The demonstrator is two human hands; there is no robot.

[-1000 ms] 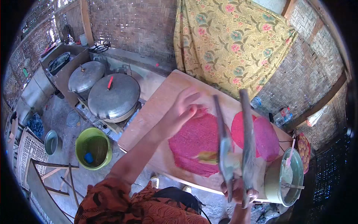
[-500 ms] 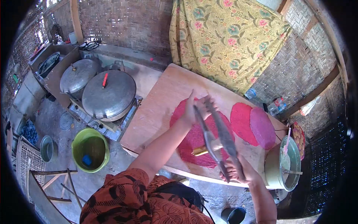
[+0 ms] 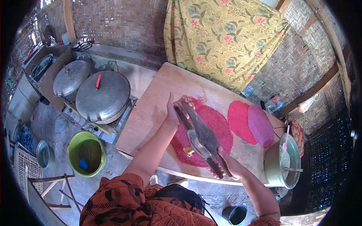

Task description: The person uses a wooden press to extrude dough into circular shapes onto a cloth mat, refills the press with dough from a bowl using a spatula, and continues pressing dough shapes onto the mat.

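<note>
Between my two hands is a dark wooden hand press (image 3: 206, 132) made of two long bars, with a brass-coloured tip (image 3: 188, 150) showing at its left side. My left hand (image 3: 175, 112) is wrapped round the far ends of the bars, and its thumb points up. At the near ends, my right hand (image 3: 230, 165) closes round both bars. Beneath the press, a large round pink-red sheet (image 3: 215, 116) with a lacy, uneven edge lies on the wooden table (image 3: 145, 113). Part of the sheet is hidden by the press and my left forearm.
A red round sheet (image 3: 239, 122) and a purple one (image 3: 261, 126) overlap at the table's right. Beyond them stands a pale green bucket (image 3: 273, 169) with sticks in it. Lidded pots (image 3: 103, 96) sit on the stove at left, above a lime-green tub (image 3: 71, 152).
The press has moved left over the sheet, and its two bars are closer together. Both hands have gone with it, still at the bar ends. The view has shifted slightly.
</note>
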